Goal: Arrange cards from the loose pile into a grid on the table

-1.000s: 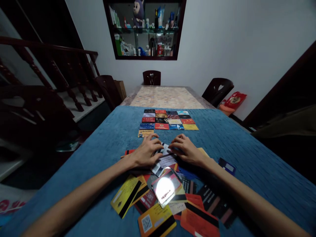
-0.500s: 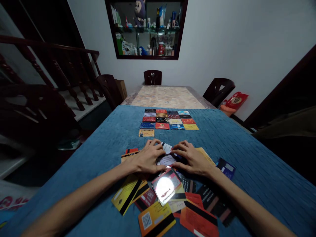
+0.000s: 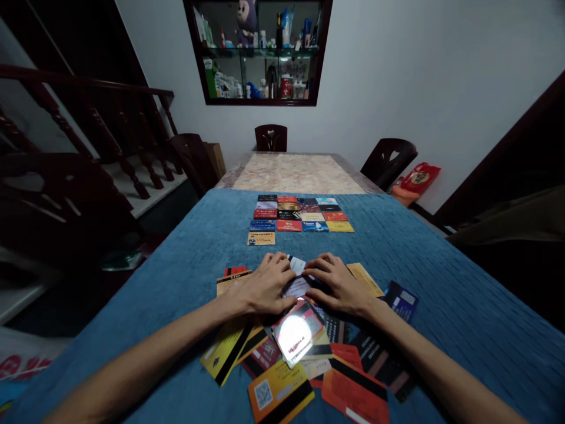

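Note:
My left hand (image 3: 268, 285) rests on a loose pile of plastic cards, its fingers bent and its thumb stretched apart. Opposite it, my right hand (image 3: 338, 285) lies on the same pile, fingers spread and thumb out. Between the two hands a pale white card (image 3: 296, 287) shows, partly covered by the fingertips. Just below the thumbs lies a card with a bright glare (image 3: 296, 337). Nearer to me are an orange card with a square code (image 3: 278, 391), a red card with a black stripe (image 3: 355, 391) and a yellow card (image 3: 225, 350). Neither hand visibly lifts a card.
Beyond my hands, several cards lie face up in neat rows (image 3: 301, 216), with a single orange-yellow card (image 3: 261, 238) in the nearest row. A blue cloth (image 3: 189, 253) covers this part of the table. Chairs (image 3: 391, 162) stand around it.
The view has shifted slightly. Both hands stay on the pile in nearly the same pose, and the cards look unmoved.

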The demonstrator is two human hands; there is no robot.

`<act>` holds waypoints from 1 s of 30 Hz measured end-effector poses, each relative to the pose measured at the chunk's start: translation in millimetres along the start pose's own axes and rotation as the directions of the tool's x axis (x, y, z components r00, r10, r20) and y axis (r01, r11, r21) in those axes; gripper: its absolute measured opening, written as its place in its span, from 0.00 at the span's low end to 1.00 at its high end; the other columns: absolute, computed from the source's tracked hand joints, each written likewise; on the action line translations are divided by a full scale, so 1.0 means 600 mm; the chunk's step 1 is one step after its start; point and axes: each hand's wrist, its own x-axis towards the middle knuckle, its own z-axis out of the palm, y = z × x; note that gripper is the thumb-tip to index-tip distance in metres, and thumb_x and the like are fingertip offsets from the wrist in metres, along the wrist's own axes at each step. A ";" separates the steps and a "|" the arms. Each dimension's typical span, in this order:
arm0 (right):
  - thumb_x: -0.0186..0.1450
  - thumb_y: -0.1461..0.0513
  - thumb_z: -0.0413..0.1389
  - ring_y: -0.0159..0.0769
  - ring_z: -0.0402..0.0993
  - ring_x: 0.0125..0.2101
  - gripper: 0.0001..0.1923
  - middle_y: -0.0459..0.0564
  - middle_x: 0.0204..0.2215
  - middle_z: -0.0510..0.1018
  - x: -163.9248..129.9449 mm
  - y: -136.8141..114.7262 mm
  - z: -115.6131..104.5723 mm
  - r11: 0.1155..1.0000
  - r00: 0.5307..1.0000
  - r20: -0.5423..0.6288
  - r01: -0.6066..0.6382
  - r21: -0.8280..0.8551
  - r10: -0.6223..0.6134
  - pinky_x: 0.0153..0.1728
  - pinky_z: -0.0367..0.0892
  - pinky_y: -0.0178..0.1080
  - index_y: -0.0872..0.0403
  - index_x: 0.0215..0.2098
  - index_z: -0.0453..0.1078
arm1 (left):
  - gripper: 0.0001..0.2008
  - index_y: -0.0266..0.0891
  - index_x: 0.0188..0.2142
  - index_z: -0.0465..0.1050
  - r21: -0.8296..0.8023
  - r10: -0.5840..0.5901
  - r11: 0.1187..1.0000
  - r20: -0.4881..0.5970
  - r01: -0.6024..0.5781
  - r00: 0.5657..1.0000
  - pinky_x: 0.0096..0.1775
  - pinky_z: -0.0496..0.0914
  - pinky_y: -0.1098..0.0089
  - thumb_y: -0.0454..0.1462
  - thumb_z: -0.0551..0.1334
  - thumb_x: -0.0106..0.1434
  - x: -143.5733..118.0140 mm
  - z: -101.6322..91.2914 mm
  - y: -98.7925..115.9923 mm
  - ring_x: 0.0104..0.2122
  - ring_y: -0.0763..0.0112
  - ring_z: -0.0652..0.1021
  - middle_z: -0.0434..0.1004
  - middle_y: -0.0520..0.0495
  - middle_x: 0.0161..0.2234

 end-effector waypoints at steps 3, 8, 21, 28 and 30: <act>0.68 0.53 0.55 0.47 0.64 0.48 0.18 0.55 0.47 0.76 -0.001 0.000 0.001 1.000 1.000 0.006 0.001 -0.008 -0.001 0.47 0.62 0.52 0.49 0.53 0.72 | 0.17 0.37 0.45 0.74 0.036 0.004 0.999 0.000 -0.004 1.000 0.51 0.64 0.53 0.44 0.64 0.60 0.000 -0.002 0.004 0.49 0.53 0.69 0.73 0.39 0.43; 0.68 0.50 0.54 0.46 0.64 0.47 0.19 0.55 0.47 0.76 -0.001 -0.001 -0.001 1.000 1.000 0.013 0.000 -0.030 0.000 0.48 0.61 0.52 0.49 0.52 0.72 | 0.13 0.35 0.38 0.76 0.121 0.069 0.990 -0.013 -0.067 0.998 0.49 0.64 0.55 0.43 0.61 0.61 0.000 -0.005 0.006 0.46 0.54 0.70 0.75 0.39 0.38; 0.67 0.57 0.55 0.45 0.66 0.45 0.14 0.54 0.42 0.79 0.000 -0.005 -0.002 0.999 0.998 -0.056 -0.012 -0.050 0.009 0.45 0.60 0.51 0.51 0.50 0.74 | 0.07 0.36 0.27 0.72 0.178 0.234 0.956 0.018 -0.234 0.972 0.44 0.64 0.60 0.34 0.58 0.59 0.003 -0.024 -0.021 0.35 0.62 0.70 0.75 0.43 0.27; 0.70 0.60 0.51 0.43 0.68 0.43 0.11 0.53 0.39 0.80 0.000 0.006 0.009 0.997 0.994 -0.106 -0.039 -0.064 0.032 0.42 0.60 0.47 0.50 0.46 0.74 | 0.11 0.36 0.30 0.74 0.111 0.151 0.984 -0.101 -0.139 0.983 0.40 0.66 0.64 0.33 0.54 0.64 0.007 -0.017 -0.033 0.34 0.64 0.71 0.75 0.43 0.29; 0.70 0.61 0.51 0.43 0.68 0.43 0.10 0.53 0.38 0.80 0.000 0.008 0.014 0.997 0.992 -0.119 -0.047 -0.062 0.039 0.41 0.59 0.47 0.51 0.44 0.74 | 0.12 0.35 0.30 0.74 0.064 0.115 0.992 -0.123 -0.108 0.986 0.39 0.66 0.65 0.33 0.53 0.64 0.008 -0.016 -0.034 0.33 0.65 0.72 0.75 0.43 0.29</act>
